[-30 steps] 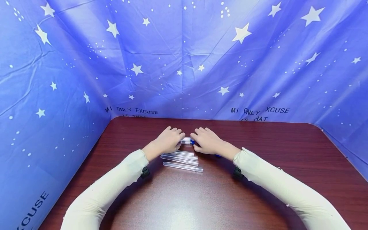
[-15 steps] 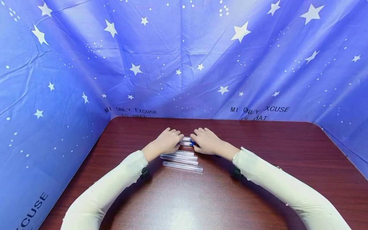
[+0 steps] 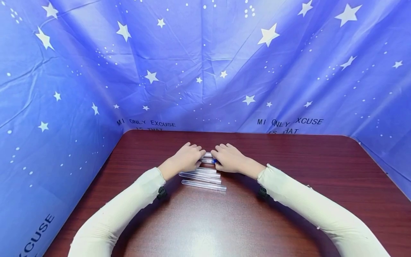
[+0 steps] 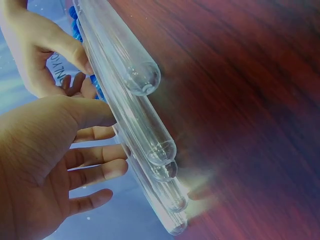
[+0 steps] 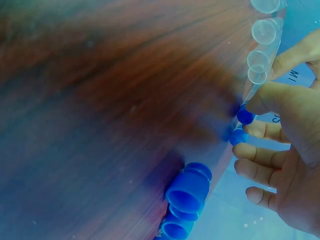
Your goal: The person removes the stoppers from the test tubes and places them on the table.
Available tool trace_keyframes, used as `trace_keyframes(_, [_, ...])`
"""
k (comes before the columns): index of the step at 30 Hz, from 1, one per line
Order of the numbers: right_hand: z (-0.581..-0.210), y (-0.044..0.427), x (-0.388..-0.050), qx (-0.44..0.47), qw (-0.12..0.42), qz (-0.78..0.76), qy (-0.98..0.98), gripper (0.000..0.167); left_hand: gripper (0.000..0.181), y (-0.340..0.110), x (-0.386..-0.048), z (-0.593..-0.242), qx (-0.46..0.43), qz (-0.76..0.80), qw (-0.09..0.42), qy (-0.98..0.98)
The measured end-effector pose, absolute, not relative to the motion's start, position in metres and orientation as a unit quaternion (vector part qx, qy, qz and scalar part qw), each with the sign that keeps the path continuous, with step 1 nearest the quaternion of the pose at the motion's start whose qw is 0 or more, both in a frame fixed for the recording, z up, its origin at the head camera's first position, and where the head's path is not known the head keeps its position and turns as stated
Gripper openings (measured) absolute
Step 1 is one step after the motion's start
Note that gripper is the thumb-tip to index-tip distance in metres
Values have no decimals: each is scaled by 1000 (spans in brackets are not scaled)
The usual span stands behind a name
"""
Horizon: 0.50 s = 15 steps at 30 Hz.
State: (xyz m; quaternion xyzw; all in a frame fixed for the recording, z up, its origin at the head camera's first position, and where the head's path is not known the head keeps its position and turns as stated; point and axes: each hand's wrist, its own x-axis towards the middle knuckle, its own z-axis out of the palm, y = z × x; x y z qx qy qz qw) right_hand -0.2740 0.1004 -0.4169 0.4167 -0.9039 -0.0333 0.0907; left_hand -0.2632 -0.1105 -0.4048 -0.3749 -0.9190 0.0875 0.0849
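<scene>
Several clear test tubes lie on the table; the nearest test tube (image 3: 203, 185) lies apart from the hands. Farther back, a capped test tube (image 3: 207, 161) spans the gap between both hands, beside another tube (image 3: 208, 154). My left hand (image 3: 187, 157) holds the capped tube by its rounded end, thumb and index finger on it in the left wrist view, other fingers spread. My right hand (image 3: 231, 159) pinches the blue cap (image 5: 245, 115) at the tube's other end. A second blue cap (image 5: 238, 136) sits just beyond, by the fingers. The tubes' far ends are partly hidden by the hands.
Loose blue caps (image 5: 187, 192) lie in a row on the table beside the right wrist. Open tube mouths (image 5: 264, 32) face the right hand. A dark red wooden table (image 3: 289, 200) is bordered by a blue star-printed cloth (image 3: 205, 64).
My right hand has shifted slightly left, covering more of the blue caps. The left hand and the nearer tubes have stayed almost in place.
</scene>
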Motion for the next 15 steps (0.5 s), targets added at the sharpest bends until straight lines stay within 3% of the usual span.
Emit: trace_keyframes(15, [-414,100,-271,407,68,-42,-910,20,14,-109,-265,-409,-375,90,79,-919])
